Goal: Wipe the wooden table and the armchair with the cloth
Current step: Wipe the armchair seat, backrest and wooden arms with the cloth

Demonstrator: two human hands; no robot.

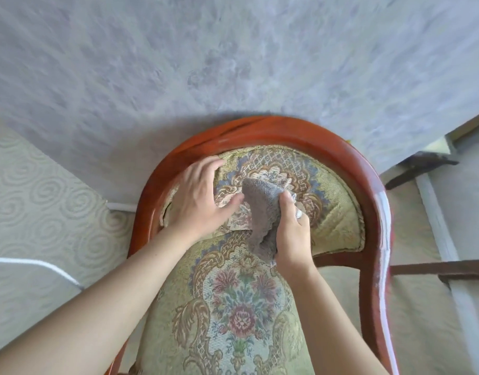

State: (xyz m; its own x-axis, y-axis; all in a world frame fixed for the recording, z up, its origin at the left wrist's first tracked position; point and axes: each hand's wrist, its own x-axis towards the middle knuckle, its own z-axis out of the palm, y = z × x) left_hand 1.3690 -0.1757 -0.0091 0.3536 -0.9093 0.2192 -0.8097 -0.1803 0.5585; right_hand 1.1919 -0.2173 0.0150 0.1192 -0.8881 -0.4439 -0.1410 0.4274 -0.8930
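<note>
The armchair's red-brown wooden frame (368,185) curves round a floral tapestry backrest (333,201) and seat (241,315), filling the lower middle of the head view. My right hand (292,234) grips a grey terry cloth (260,209) and holds it against the backrest just above the seat. My left hand (200,198) lies flat with spread fingers on the backrest's left part, its thumb reaching toward the cloth. No wooden table is in view.
A mottled grey-lilac wall (233,63) rises right behind the chair. Pale swirl-patterned covering (43,201) lies at left with a white cord (43,266) across it. Dark wooden bars (438,269) and a white strip stand at right.
</note>
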